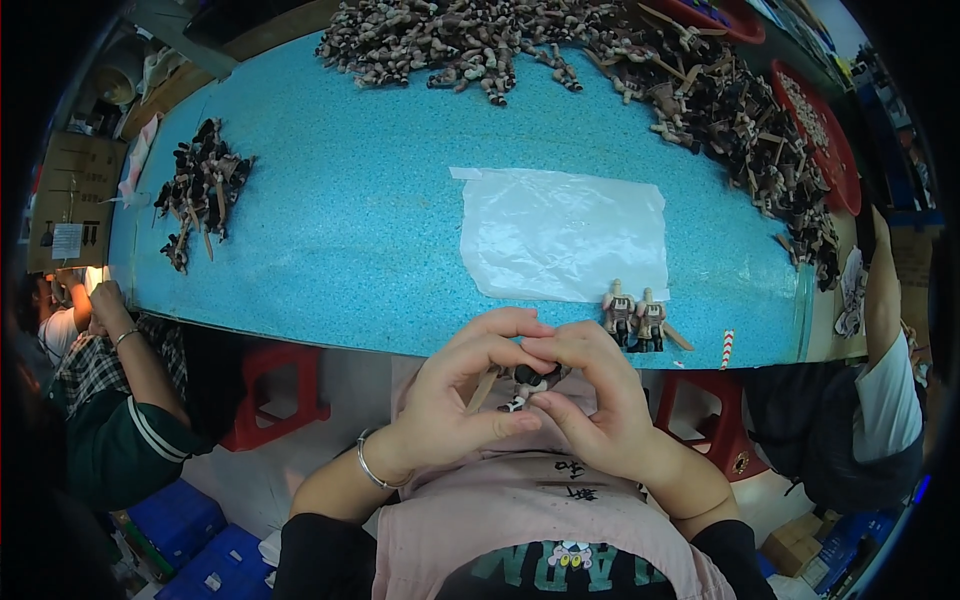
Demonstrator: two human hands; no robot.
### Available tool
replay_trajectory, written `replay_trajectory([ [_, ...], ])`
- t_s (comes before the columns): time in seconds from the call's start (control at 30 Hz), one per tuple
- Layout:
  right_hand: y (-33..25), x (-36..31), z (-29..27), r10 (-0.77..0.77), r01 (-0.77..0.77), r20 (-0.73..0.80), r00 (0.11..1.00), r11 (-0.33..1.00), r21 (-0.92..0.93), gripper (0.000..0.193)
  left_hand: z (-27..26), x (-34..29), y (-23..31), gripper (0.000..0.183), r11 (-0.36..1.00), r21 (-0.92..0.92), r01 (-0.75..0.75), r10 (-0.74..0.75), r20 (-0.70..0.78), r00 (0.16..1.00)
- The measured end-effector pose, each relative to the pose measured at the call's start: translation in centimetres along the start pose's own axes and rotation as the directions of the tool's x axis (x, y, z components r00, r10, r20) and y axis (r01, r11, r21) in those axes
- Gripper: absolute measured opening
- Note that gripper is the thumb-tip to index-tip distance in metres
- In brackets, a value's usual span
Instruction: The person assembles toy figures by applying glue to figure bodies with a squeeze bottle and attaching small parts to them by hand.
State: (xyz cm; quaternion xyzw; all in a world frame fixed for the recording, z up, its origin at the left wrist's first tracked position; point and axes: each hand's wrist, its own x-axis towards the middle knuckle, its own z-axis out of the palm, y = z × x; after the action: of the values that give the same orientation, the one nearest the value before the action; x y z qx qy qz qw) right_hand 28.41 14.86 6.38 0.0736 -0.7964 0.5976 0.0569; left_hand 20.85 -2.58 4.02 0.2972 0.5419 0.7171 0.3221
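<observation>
Just beyond the table's near edge, both my hands are closed around a small toy figure point(535, 380) with dark and pale parts. My left hand point(455, 390) wraps it from the left, and a narrow tan strip point(483, 388) shows beside those fingers. From the right, my right hand point(605, 405) pinches the figure with thumb and fingertips. Much of the figure is hidden behind fingers. Nearest to my right hand, two similar toy figures point(619, 310) lie side by side at the table edge, below a taped clear plastic sheet point(565, 235).
A large heap of figures point(430, 45) covers the far side of the blue table point(330, 200) and continues down its right. A smaller pile point(205, 185) lies at left. Red trays point(845, 170) stand at right. People sit at both sides, near red stools point(280, 395).
</observation>
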Motion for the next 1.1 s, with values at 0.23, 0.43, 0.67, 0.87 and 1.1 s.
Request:
replay_trajectory([
  [0.23,0.0,0.2,0.3,0.030,-0.029,-0.055,0.998,0.999,0.022,0.038,0.0,0.2,-0.4,0.036,0.999,-0.019,0.033,-0.035,-0.068,0.997],
  [0.43,0.4,3.0,-1.6,0.052,-0.052,0.017,0.998,0.999,0.004,0.038,-2.3,0.5,0.6,0.031,0.966,0.257,-0.015,0.064,-0.181,0.981],
  [0.67,5.9,15.0,-8.0,0.035,-0.166,-0.263,0.964,0.853,-0.495,0.019,-11.8,0.9,2.9,0.030,0.430,0.876,0.219,0.410,-0.406,0.817],
  [0.87,9.7,23.1,-8.0,0.039,-0.298,-0.347,0.937,0.607,-0.737,0.021,-19.1,0.4,3.8,0.038,0.019,0.899,0.437,0.601,-0.360,0.714],
  [1.1,10.8,21.1,-8.3,-0.115,-0.201,-0.328,0.938,0.589,-0.782,0.018,-9.9,1.4,2.3,0.037,0.152,0.976,0.154,0.461,-0.207,0.863],
])
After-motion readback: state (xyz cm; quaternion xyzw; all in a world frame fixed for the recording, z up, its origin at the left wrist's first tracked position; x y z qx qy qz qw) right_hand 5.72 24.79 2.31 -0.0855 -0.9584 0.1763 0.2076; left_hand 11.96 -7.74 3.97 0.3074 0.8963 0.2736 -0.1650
